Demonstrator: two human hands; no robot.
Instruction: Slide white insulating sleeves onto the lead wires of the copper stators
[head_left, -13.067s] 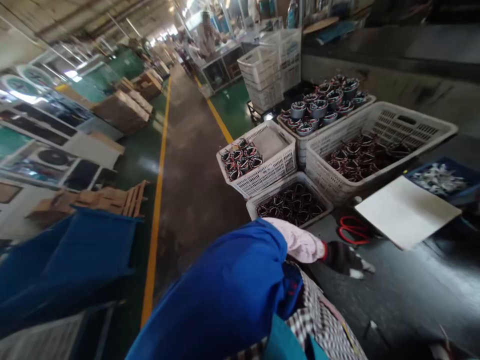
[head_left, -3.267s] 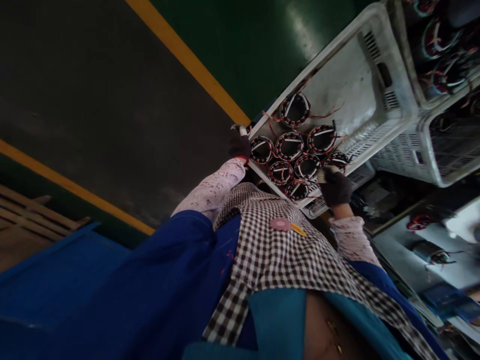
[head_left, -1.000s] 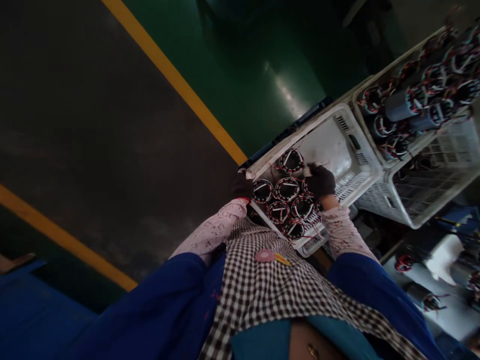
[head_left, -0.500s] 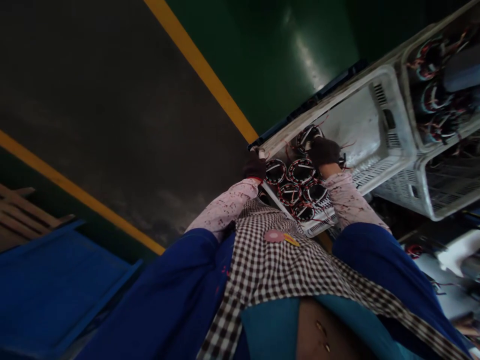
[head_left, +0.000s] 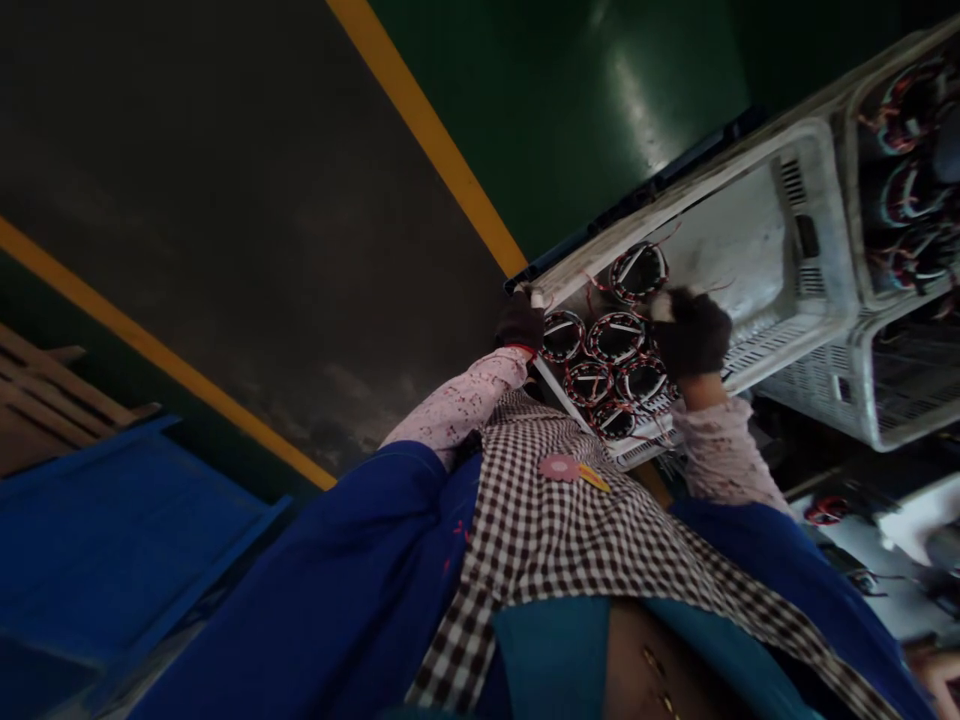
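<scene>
A white plastic basket (head_left: 750,250) sits on the floor in front of me, holding several round wound stators (head_left: 615,337) with red wires, clustered at its near-left end. My left hand (head_left: 520,322), in a dark glove, is closed on the basket's near-left rim corner. My right hand (head_left: 690,332), also in a dark glove, is curled into a fist over the right side of the cluster. What lies under it is hidden. One stator (head_left: 638,271) stands apart, farther into the basket.
More white baskets (head_left: 892,390) with stators stand to the right. A yellow floor line (head_left: 427,130) runs past the basket on dark and green floor. Blue bins (head_left: 112,540) are at lower left. My checked apron (head_left: 570,540) fills the foreground.
My right hand has drawn back from the far stator to the right side of the cluster and curled tighter. My left hand stays on the rim corner. The view shifted slightly.
</scene>
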